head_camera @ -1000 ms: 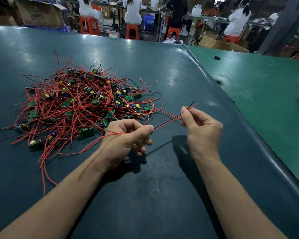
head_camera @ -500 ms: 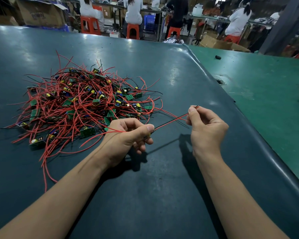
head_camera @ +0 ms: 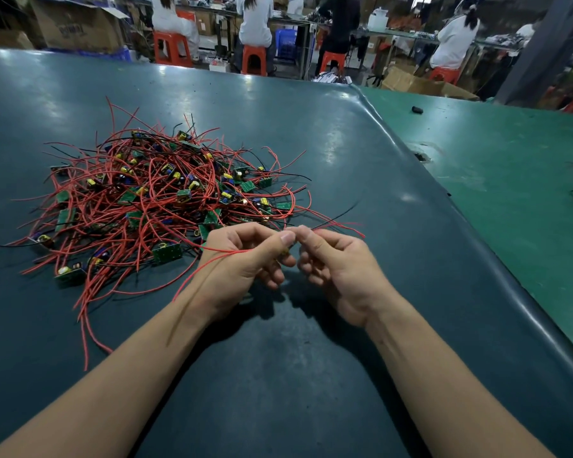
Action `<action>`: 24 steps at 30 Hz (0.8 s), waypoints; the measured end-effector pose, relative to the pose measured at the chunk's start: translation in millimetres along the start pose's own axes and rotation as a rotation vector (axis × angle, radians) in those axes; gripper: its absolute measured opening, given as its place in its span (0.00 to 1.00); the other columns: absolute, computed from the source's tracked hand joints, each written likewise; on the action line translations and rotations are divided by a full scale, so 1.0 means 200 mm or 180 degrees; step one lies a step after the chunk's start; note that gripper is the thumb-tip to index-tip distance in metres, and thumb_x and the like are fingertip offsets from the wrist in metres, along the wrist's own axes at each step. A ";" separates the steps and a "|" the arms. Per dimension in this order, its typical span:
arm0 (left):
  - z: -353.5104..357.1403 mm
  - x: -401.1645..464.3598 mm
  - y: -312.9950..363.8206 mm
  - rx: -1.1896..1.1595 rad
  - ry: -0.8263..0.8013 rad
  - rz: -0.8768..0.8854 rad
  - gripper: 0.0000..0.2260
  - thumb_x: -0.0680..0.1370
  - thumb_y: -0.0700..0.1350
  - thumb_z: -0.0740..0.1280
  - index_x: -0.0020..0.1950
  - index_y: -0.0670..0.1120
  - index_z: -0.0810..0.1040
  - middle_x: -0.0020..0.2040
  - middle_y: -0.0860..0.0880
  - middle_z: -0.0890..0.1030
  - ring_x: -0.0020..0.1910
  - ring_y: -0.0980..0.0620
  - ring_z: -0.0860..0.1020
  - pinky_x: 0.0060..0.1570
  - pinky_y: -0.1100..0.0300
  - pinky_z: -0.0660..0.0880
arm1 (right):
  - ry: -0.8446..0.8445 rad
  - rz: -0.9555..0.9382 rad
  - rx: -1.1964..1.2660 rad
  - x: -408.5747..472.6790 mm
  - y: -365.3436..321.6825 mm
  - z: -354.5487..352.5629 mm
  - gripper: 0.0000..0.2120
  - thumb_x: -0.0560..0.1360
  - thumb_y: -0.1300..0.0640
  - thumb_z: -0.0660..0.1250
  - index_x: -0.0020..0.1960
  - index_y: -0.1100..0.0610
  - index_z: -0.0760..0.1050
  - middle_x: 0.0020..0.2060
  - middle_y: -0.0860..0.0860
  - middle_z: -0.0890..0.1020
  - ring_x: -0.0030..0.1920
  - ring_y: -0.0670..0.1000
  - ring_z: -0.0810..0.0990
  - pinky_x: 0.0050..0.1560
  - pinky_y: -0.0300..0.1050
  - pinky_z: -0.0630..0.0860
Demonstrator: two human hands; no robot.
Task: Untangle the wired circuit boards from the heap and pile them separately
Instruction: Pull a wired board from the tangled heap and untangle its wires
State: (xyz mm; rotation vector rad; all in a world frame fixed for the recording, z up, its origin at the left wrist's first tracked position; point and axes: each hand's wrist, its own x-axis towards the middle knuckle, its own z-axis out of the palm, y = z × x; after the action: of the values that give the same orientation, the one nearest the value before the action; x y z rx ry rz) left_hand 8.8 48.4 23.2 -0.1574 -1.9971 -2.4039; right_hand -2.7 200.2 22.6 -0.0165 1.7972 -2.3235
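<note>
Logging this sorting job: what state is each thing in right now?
heap of wired boards: tangled, on the dark table
left hand: fingers curled, holding a red wire
right hand: fingers pinching the wire ends beside the left thumb
separate pile: none visible
small black object: lying alone on the green table

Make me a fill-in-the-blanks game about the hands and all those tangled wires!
1. Most wires in the heap are coloured ____.
2. The heap lies on the person's ____ side of the dark table.
3. The left hand and right hand pinch wires, and their thumb tips are ____ together.
4. The little boards in the heap are coloured ____.

Missing words: red; left; close; green
</note>
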 end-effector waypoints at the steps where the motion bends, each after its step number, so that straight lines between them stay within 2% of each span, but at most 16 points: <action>1: 0.00 0.00 0.00 0.0056 -0.0048 -0.0017 0.08 0.70 0.47 0.72 0.38 0.43 0.82 0.32 0.44 0.82 0.23 0.53 0.75 0.23 0.65 0.71 | 0.0020 -0.0076 0.0045 0.00 0.01 0.01 0.10 0.64 0.51 0.73 0.41 0.58 0.83 0.25 0.49 0.74 0.26 0.44 0.70 0.25 0.33 0.63; 5: 0.00 0.02 -0.01 0.0036 -0.0016 -0.0086 0.08 0.68 0.48 0.73 0.32 0.45 0.80 0.30 0.43 0.82 0.21 0.54 0.74 0.22 0.66 0.70 | 0.0445 -0.0401 -0.0063 0.03 0.01 -0.02 0.05 0.71 0.56 0.74 0.38 0.57 0.84 0.25 0.48 0.74 0.25 0.43 0.70 0.25 0.32 0.65; 9: -0.01 0.01 -0.01 0.0014 -0.0101 -0.0106 0.09 0.67 0.49 0.73 0.31 0.46 0.79 0.31 0.42 0.82 0.21 0.54 0.74 0.21 0.67 0.69 | 0.1160 -0.0843 -0.0118 0.07 -0.04 -0.12 0.07 0.75 0.60 0.71 0.39 0.58 0.84 0.24 0.48 0.75 0.25 0.43 0.71 0.24 0.33 0.65; 12: -0.01 0.01 -0.01 -0.0043 -0.0129 -0.0133 0.09 0.66 0.50 0.74 0.30 0.46 0.79 0.30 0.42 0.81 0.20 0.54 0.73 0.21 0.67 0.69 | 0.1576 -0.1155 -0.0343 0.09 -0.05 -0.19 0.12 0.75 0.61 0.71 0.33 0.57 0.81 0.24 0.48 0.75 0.25 0.45 0.71 0.24 0.35 0.66; 14: -0.01 0.01 0.00 -0.0084 -0.0142 -0.0153 0.09 0.66 0.50 0.74 0.29 0.47 0.79 0.29 0.43 0.81 0.20 0.54 0.73 0.21 0.67 0.68 | 0.1836 -0.1310 -0.0498 0.11 -0.04 -0.22 0.16 0.76 0.60 0.71 0.29 0.57 0.79 0.24 0.49 0.74 0.27 0.47 0.70 0.26 0.39 0.66; 16: -0.01 0.01 0.00 -0.0105 -0.0120 -0.0137 0.09 0.66 0.49 0.73 0.29 0.47 0.79 0.29 0.43 0.81 0.20 0.54 0.73 0.21 0.67 0.68 | 0.2055 -0.1428 -0.0894 0.12 -0.03 -0.24 0.16 0.76 0.56 0.71 0.32 0.62 0.78 0.25 0.50 0.73 0.29 0.49 0.70 0.31 0.43 0.67; 18: -0.01 0.01 -0.01 -0.0195 0.0011 -0.0097 0.08 0.66 0.48 0.73 0.30 0.47 0.79 0.28 0.44 0.80 0.20 0.55 0.73 0.22 0.67 0.69 | 0.2108 -0.1536 -0.1431 0.12 0.00 -0.24 0.18 0.76 0.53 0.69 0.36 0.67 0.75 0.26 0.52 0.71 0.30 0.50 0.68 0.34 0.47 0.68; 20: -0.02 0.03 -0.01 -0.0365 0.0275 -0.0011 0.07 0.67 0.47 0.73 0.35 0.45 0.79 0.29 0.46 0.80 0.22 0.56 0.73 0.23 0.67 0.70 | 0.2035 -0.1469 -0.1698 0.12 0.02 -0.23 0.18 0.76 0.53 0.68 0.36 0.67 0.76 0.26 0.54 0.70 0.30 0.51 0.67 0.34 0.48 0.68; 24: -0.03 0.05 -0.01 -0.0679 0.0683 0.0332 0.08 0.68 0.44 0.74 0.43 0.42 0.81 0.30 0.49 0.77 0.27 0.54 0.72 0.30 0.66 0.69 | 0.1420 -0.0939 -0.2489 0.11 0.03 -0.20 0.14 0.74 0.55 0.69 0.36 0.64 0.79 0.24 0.52 0.67 0.28 0.49 0.65 0.31 0.49 0.70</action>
State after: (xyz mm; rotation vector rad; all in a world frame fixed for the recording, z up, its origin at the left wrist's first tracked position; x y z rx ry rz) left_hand -1.6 43.9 21.6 -0.0042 -1.6036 -2.4445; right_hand -28.6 233.6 3.0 0.1370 2.9996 -1.7000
